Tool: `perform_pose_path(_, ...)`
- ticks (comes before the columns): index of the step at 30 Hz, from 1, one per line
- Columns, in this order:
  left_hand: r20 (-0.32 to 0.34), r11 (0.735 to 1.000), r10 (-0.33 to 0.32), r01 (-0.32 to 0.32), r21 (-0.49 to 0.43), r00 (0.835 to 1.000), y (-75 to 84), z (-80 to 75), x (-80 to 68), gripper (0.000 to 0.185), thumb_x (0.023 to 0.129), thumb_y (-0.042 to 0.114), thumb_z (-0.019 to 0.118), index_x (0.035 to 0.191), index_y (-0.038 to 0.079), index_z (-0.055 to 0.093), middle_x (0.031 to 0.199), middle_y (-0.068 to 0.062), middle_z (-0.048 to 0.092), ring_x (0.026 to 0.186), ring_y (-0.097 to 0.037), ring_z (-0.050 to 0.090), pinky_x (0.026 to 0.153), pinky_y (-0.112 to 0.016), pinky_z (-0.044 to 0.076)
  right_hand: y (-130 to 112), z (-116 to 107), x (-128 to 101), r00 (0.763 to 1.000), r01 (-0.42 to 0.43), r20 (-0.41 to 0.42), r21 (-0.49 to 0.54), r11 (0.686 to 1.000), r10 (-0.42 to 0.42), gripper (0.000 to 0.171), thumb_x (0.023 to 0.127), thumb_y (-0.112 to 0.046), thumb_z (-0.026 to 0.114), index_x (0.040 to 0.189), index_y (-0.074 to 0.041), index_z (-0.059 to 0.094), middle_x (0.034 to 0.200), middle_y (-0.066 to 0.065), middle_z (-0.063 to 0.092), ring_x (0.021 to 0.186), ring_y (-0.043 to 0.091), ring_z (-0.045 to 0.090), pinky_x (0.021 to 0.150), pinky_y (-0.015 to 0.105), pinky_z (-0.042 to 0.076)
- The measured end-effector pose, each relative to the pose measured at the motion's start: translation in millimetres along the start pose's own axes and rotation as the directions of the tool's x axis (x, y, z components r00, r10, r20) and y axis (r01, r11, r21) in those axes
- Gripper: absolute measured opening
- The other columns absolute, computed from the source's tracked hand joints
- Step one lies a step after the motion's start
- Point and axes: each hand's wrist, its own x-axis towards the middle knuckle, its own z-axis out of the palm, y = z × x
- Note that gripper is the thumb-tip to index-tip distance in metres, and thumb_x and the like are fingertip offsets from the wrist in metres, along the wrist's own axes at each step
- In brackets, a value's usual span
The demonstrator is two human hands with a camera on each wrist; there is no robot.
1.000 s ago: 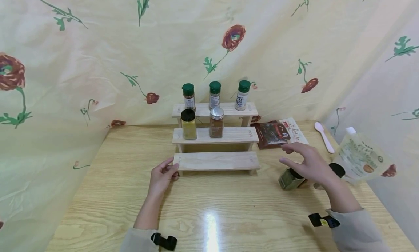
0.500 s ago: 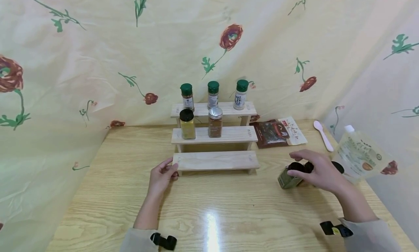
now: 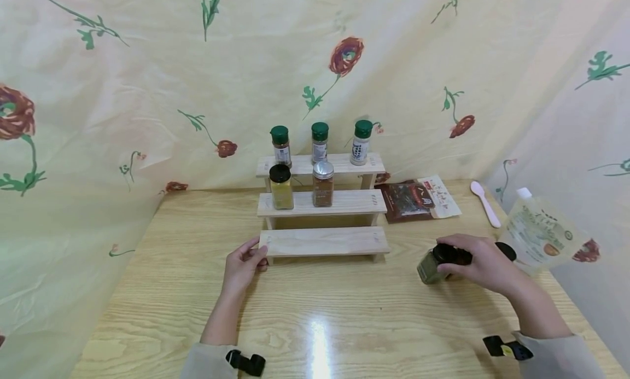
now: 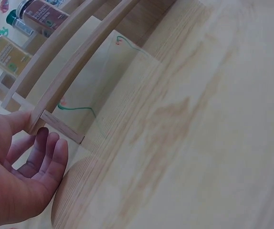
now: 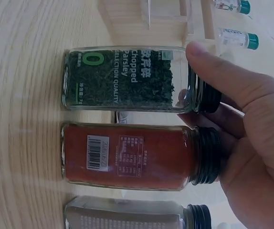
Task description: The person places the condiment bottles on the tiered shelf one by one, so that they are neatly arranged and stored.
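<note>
Wood tbl [image 3: 162,297]: L hand [image 3: 243,265] grips rack [image 3: 325,242] end, R hand [image 3: 482,263] pinches parsley jar [image 5: 122,78] nr cap.

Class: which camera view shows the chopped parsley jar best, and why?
Right wrist view: there the parsley jar is large, its printed name readable. The head view shows it small, partly covered by the right hand; the left wrist view doesn't show it.
</note>
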Motion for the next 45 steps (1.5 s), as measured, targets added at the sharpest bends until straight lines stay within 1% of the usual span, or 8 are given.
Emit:
perform_pose_path(5, 0.0, 1.0, -0.002, 0.002, 0.001, 1.0, 0.9, -0.7, -1.1, 0.045, 0.095, 0.01, 0.073, 0.137, 0.0, 0.06, 0.09, -0.004, 0.063, 0.072, -0.012, 0.066, 0.069, -0.023, 0.063, 0.3, 4.6, 0.7, 1.0, 0.017, -0.025, 0.024, 1.0, -0.016, 0.053, 0.074, -0.017, 0.092, 0.12, -0.003, 0.071, 0.111, 0.011, 0.074, 0.098, 0.032, 0.071, 0.08, 0.014, 0.055)
perform_pose_path(12, 0.005, 1.0, -0.009, 0.008, 0.003, 1.0, -2.0, -0.2, -1.4, 0.044, 0.095, 0.009, 0.072, 0.137, 0.0, 0.06, 0.092, -0.005, 0.062, 0.073, -0.013, 0.066, 0.07, -0.024, 0.063, -5.0, 9.3, 7.0, 0.995, 0.038, -0.088, 0.023, 0.999, -0.036, 0.052, 0.074, -0.008, 0.09, 0.121, 0.002, 0.07, 0.109, 0.015, 0.073, 0.078, 0.009, 0.065, 0.061, 0.025, 0.056)
perform_pose_path(19, -0.002, 1.0, 0.001, -0.001, 0.007, 1.0, -1.8, -0.1, 0.4, 0.042, 0.096, 0.008, 0.072, 0.136, 0.001, 0.061, 0.091, -0.005, 0.062, 0.072, -0.013, 0.066, 0.07, -0.024, 0.064, -13.5, 5.1, 21.4, 0.995, -0.001, -0.102, 0.024, 1.0, 0.004, 0.053, 0.08, -0.012, 0.087, 0.126, 0.003, 0.067, 0.117, 0.021, 0.07, 0.093, 0.031, 0.071, 0.066, 0.039, 0.062)
perform_pose_path(24, -0.001, 1.0, -0.006, 0.006, 0.006, 1.0, -0.6, -0.1, 1.1, 0.043, 0.095, 0.009, 0.072, 0.136, 0.001, 0.062, 0.092, -0.005, 0.061, 0.073, -0.013, 0.066, 0.069, -0.024, 0.063, -17.3, 3.4, 31.4, 0.994, 0.0, -0.112, 0.028, 1.0, 0.003, 0.052, 0.083, -0.014, 0.086, 0.129, 0.0, 0.066, 0.122, 0.021, 0.068, 0.068, 0.013, 0.067, 0.068, 0.036, 0.059)
perform_pose_path(28, 0.003, 1.0, -0.007, 0.007, 0.004, 1.0, -0.4, -0.4, 0.9, 0.043, 0.096, 0.009, 0.072, 0.137, 0.001, 0.061, 0.093, -0.006, 0.062, 0.073, -0.013, 0.067, 0.069, -0.024, 0.064, -19.9, 2.3, 41.6, 0.988, 0.038, -0.151, 0.01, 0.999, -0.036, 0.053, 0.079, -0.011, 0.088, 0.126, 0.001, 0.067, 0.119, 0.018, 0.07, 0.086, 0.022, 0.071, 0.082, 0.042, 0.057)
perform_pose_path(36, -0.005, 1.0, -0.011, 0.011, 0.002, 1.0, -0.3, -0.3, 0.8, 0.041, 0.096, 0.008, 0.071, 0.136, 0.003, 0.062, 0.094, -0.005, 0.062, 0.074, -0.014, 0.066, 0.07, -0.025, 0.064, -24.7, -1.8, 61.1, 0.974, 0.082, -0.212, 0.028, 0.996, -0.075, 0.053, 0.076, -0.006, 0.088, 0.125, 0.003, 0.068, 0.117, 0.019, 0.071, 0.107, 0.038, 0.067, 0.097, 0.007, 0.041)
perform_pose_path(42, 0.001, 1.0, 0.0, 0.0, -0.003, 1.0, -0.8, -0.9, 0.9, 0.044, 0.095, 0.008, 0.073, 0.136, -0.001, 0.061, 0.092, -0.006, 0.063, 0.073, -0.013, 0.066, 0.069, -0.024, 0.064, -29.0, -5.5, 74.1, 0.968, 0.082, -0.241, 0.038, 0.996, -0.071, 0.054, 0.076, -0.005, 0.088, 0.126, 0.003, 0.067, 0.119, 0.022, 0.069, 0.11, 0.042, 0.065, 0.091, 0.056, 0.054)
perform_pose_path(45, 0.003, 1.0, -0.005, 0.005, -0.005, 1.0, -0.2, -0.7, 0.7, 0.044, 0.095, 0.008, 0.073, 0.136, 0.0, 0.061, 0.092, -0.005, 0.062, 0.072, -0.013, 0.066, 0.069, -0.024, 0.063, -32.7, -8.6, 81.1, 0.964, 0.09, -0.257, 0.049, 0.995, -0.075, 0.055, 0.075, -0.004, 0.088, 0.126, 0.004, 0.067, 0.119, 0.023, 0.069, 0.11, 0.043, 0.064, 0.088, 0.061, 0.053)
